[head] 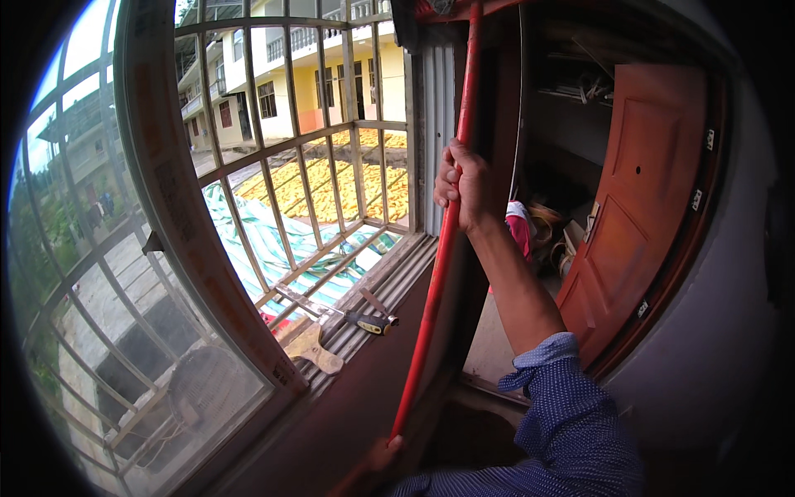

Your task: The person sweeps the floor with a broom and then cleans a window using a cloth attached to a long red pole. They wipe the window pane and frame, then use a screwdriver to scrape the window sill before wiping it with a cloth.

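Observation:
A long red pole (pixel 436 279) runs slantwise through the middle of the view, from a red bar (pixel 497 9) at the top down towards the sill. My right hand (pixel 461 183) is wrapped around its upper half, below a rolled blue patterned sleeve (pixel 577 404). Around the pole's lower end closes my left hand (pixel 380 456), dark and partly cut off by the bottom edge. To the left, on the window track, lie a tool with a black and yellow handle (pixel 370 322) and a worn, yellowish flat tool (pixel 315 351), perhaps a scraper.
A sliding glass pane (pixel 124 261) and metal window bars (pixel 267 149) fill the left side. Outside, yellow corn cobs (pixel 335 186) lie spread near a striped tarp (pixel 261 230). On the right, a reddish-brown door (pixel 646 186) stands ajar before a dim, cluttered room.

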`<act>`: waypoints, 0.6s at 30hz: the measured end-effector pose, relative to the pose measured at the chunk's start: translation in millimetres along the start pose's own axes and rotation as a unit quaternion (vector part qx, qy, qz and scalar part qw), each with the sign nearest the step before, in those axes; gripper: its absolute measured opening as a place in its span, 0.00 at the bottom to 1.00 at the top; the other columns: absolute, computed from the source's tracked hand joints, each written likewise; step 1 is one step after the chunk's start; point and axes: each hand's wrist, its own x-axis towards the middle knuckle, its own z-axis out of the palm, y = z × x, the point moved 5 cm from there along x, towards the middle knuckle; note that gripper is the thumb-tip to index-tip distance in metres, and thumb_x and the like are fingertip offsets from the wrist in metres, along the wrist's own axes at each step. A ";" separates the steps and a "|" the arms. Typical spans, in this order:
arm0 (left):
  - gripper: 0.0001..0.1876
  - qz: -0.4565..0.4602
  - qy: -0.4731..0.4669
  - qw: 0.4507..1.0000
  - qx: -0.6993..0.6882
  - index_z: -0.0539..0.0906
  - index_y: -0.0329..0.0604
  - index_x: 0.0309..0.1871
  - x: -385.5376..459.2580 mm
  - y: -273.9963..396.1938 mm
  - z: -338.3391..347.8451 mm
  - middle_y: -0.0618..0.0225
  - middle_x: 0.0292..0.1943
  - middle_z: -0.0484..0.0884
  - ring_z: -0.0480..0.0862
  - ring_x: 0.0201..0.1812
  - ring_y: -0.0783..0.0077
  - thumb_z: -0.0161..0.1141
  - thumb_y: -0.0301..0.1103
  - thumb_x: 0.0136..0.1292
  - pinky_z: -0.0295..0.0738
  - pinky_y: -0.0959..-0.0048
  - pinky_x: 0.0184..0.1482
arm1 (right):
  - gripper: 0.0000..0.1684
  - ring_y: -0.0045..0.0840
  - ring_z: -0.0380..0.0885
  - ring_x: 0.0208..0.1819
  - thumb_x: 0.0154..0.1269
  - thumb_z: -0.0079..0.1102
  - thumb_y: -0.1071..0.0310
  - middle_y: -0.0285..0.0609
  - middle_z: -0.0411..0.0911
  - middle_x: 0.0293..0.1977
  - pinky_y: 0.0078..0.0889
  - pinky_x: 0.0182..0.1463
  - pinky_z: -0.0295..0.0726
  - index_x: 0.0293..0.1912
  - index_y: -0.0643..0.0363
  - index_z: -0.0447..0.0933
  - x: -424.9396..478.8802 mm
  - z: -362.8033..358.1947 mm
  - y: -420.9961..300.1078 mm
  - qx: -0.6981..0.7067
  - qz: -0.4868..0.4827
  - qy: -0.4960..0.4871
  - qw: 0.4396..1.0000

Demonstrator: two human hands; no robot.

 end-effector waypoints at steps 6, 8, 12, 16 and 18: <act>0.28 0.074 0.169 0.980 0.070 0.80 0.41 0.36 -23.8 -77.0 1.7 0.71 0.27 0.77 0.75 0.31 0.72 0.45 0.59 0.76 0.72 0.67 0.35 | 0.19 0.12 0.60 0.11 0.79 0.50 0.51 0.26 0.61 0.17 0.22 0.14 0.64 0.33 0.51 0.65 -65.6 -5.6 38.4 -0.057 -0.006 0.032 0.998; 0.22 0.064 0.202 0.977 0.017 0.81 0.37 0.44 -39.9 -38.9 16.1 0.62 0.30 0.81 0.80 0.35 0.61 0.55 0.51 0.75 0.76 0.58 0.38 | 0.19 0.12 0.61 0.12 0.79 0.50 0.51 0.27 0.61 0.17 0.20 0.14 0.64 0.32 0.51 0.65 -84.9 3.1 45.7 -0.079 -0.009 0.045 0.996; 0.26 0.068 0.239 0.968 0.021 0.81 0.36 0.41 -21.3 -130.9 16.4 0.66 0.29 0.79 0.75 0.31 0.67 0.48 0.55 0.77 0.73 0.61 0.34 | 0.19 0.12 0.61 0.12 0.79 0.51 0.52 0.28 0.62 0.18 0.20 0.15 0.64 0.33 0.52 0.64 -103.4 8.3 56.6 -0.125 -0.034 0.070 0.989; 0.33 0.138 0.252 0.955 0.077 0.79 0.35 0.35 -45.4 -75.4 12.9 0.61 0.26 0.77 0.73 0.28 0.67 0.45 0.62 0.76 0.70 0.60 0.31 | 0.19 0.11 0.61 0.13 0.79 0.51 0.52 0.28 0.62 0.18 0.19 0.15 0.63 0.33 0.53 0.65 -111.6 7.4 65.5 -0.169 -0.033 0.101 0.980; 0.35 0.136 0.237 0.957 0.092 0.78 0.34 0.32 -45.0 -74.8 9.8 0.59 0.24 0.76 0.74 0.27 0.67 0.43 0.63 0.75 0.70 0.58 0.30 | 0.19 0.11 0.61 0.13 0.79 0.51 0.52 0.27 0.62 0.18 0.19 0.15 0.63 0.34 0.53 0.66 -108.5 6.4 67.1 -0.188 -0.039 0.119 0.974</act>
